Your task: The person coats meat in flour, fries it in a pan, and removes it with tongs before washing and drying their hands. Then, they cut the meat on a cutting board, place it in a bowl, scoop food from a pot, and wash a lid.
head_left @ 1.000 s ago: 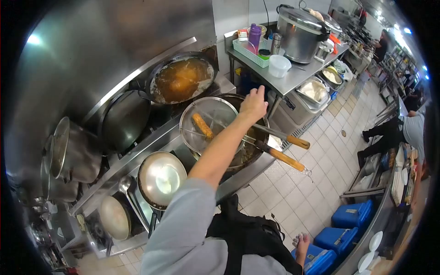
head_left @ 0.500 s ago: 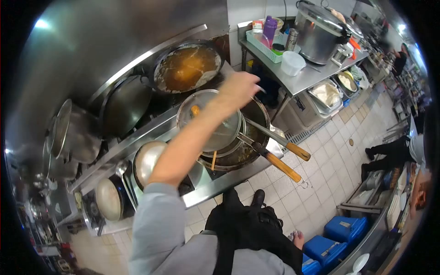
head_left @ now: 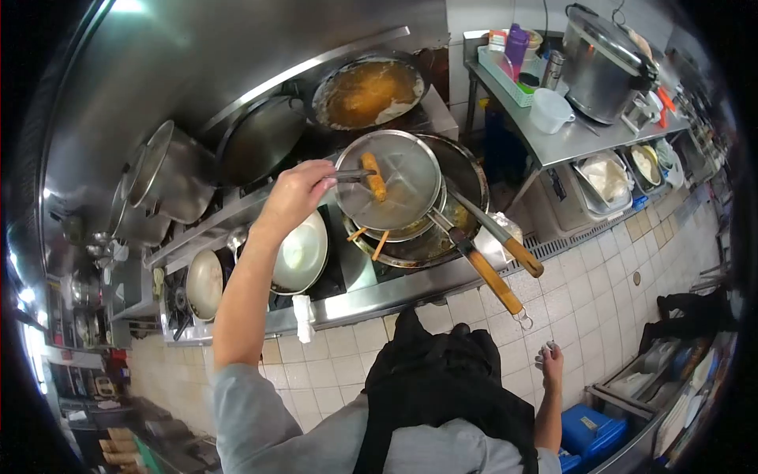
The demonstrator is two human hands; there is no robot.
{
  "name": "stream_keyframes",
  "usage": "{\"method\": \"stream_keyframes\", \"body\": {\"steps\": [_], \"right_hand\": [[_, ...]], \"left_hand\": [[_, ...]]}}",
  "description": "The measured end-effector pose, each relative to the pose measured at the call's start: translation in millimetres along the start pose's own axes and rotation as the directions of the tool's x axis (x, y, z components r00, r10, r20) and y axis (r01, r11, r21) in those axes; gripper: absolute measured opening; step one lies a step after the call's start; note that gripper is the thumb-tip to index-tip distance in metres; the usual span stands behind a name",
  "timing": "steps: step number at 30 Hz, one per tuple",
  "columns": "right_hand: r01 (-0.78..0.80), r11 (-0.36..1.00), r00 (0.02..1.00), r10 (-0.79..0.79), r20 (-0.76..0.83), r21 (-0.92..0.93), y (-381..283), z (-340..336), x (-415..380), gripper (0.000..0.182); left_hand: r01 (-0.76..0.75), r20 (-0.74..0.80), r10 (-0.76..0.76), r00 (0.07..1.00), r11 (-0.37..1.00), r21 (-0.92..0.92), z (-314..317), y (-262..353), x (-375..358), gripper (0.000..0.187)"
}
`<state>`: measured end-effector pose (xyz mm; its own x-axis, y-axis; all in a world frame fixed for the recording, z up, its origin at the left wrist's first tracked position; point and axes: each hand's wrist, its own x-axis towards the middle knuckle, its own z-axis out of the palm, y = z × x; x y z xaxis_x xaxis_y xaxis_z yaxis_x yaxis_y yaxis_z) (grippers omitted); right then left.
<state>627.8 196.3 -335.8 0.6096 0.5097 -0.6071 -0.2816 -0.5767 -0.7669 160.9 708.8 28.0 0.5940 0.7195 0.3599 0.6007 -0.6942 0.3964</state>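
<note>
My left hand (head_left: 298, 189) is closed around dark metal tongs (head_left: 347, 175), whose tips meet a golden-brown fried roll (head_left: 375, 183). The roll lies across the mesh of a round strainer (head_left: 403, 158). This strainer rests over a wide dark pan (head_left: 471, 170) and has a wooden handle (head_left: 493, 280) reaching toward me. Beside it runs another wooden-handled tool (head_left: 513, 249). Two thin wooden sticks (head_left: 380, 246) poke out from beneath the strainer. Low at my right side hangs my right hand (head_left: 550, 362), fingers loosely bent and somewhat apart, with nothing seen in them.
Behind the strainer, a wok of brown oil (head_left: 367, 93) sits on the range. A dark wok (head_left: 260, 142), a tall pot (head_left: 178, 178) and pale pans (head_left: 302, 253) stand leftward. Right of the range, a steel table (head_left: 584, 142) carries a large cooker (head_left: 604, 67). Blue bins (head_left: 592, 434) stand lower right.
My left hand has swung from the strainer's far right side to its left edge, tongs now at the roll. The view has shifted, and more of my right hand and forearm shows.
</note>
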Motion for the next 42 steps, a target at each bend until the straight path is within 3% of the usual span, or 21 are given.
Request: {"method": "stream_keyframes", "body": {"steps": [1, 4, 10, 12, 14, 18, 21, 23, 24, 26, 30, 32, 33, 35, 42], "right_hand": [[-0.024, 1.000, 1.000, 0.024, 0.010, -0.017, -1, 9, -3, 0.034], [-0.021, 0.996, 0.998, 0.027, 0.065, -0.082, 10, 31, -12, 0.035], [-0.082, 0.991, 0.995, 0.088, 0.048, -0.104, 56, 49, -56, 0.036], [-0.086, 0.996, 0.996, 0.086, 0.014, -0.021, 79, 48, -69, 0.036], [-0.088, 0.992, 0.996, 0.086, -0.026, -0.088, 79, 51, -87, 0.036], [-0.090, 0.994, 0.993, 0.085, -0.087, -0.061, 93, 60, -112, 0.035], [-0.093, 0.994, 0.990, 0.086, -0.107, -0.055, 94, 74, -122, 0.035], [-0.112, 0.993, 0.989, 0.108, -0.106, -0.039, 93, 86, -127, 0.036], [-0.118, 0.993, 0.989, 0.117, -0.094, -0.011, 92, 92, -129, 0.036], [-0.127, 0.992, 0.988, 0.128, -0.080, 0.015, 93, 99, -130, 0.036], [-0.103, 0.993, 0.993, 0.099, -0.066, -0.059, 94, 108, -123, 0.037], [-0.119, 0.990, 0.991, 0.113, -0.070, -0.081, 88, 112, -118, 0.037], [-0.105, 0.993, 0.993, 0.102, -0.055, -0.057, 89, 113, -113, 0.038], [-0.087, 0.996, 0.996, 0.085, -0.036, -0.034, 90, 115, -105, 0.038], [-0.082, 0.994, 0.997, 0.081, -0.005, -0.076, 65, 128, -90, 0.041]], "left_hand": [[-0.079, 0.008, 0.078, 0.997, 0.996, 0.030, 3, -3, 0, 0.022], [-0.125, 0.080, 0.121, 0.989, 0.991, 0.045, 14, -17, 4, 0.023], [-0.132, 0.146, 0.121, 0.982, 0.989, 0.067, 28, -30, 18, 0.024], [-0.155, 0.156, 0.139, 0.978, 0.983, 0.096, 25, -24, 27, 0.021], [-0.138, 0.488, -0.153, 0.860, 0.849, 0.509, 10, 4, 44, 0.017], [-0.295, 0.602, -0.222, 0.767, 0.711, 0.638, 28, 6, 57, 0.015], [-0.246, 0.622, -0.252, 0.742, 0.760, 0.602, 38, -4, 58, 0.015], [-0.055, 0.670, -0.348, 0.656, 0.863, 0.502, 31, -8, 59, 0.025], [-0.061, 0.673, -0.343, 0.655, 0.864, 0.500, 31, -11, 60, 0.025], [0.049, 0.691, -0.390, 0.609, 0.888, 0.458, 31, -18, 58, 0.045], [0.095, 0.707, -0.342, 0.619, 0.926, 0.365, 38, -44, 57, 0.058], [0.247, 0.693, -0.452, 0.562, 0.891, 0.381, 36, -45, 58, 0.056], [0.252, 0.689, -0.457, 0.563, 0.889, 0.383, 33, -43, 57, 0.056], [0.553, 0.714, -0.533, 0.455, 0.797, 0.243, 30, -32, 56, 0.055], [0.560, 0.736, -0.505, 0.451, 0.802, 0.207, 44, -21, 56, 0.055]]}}
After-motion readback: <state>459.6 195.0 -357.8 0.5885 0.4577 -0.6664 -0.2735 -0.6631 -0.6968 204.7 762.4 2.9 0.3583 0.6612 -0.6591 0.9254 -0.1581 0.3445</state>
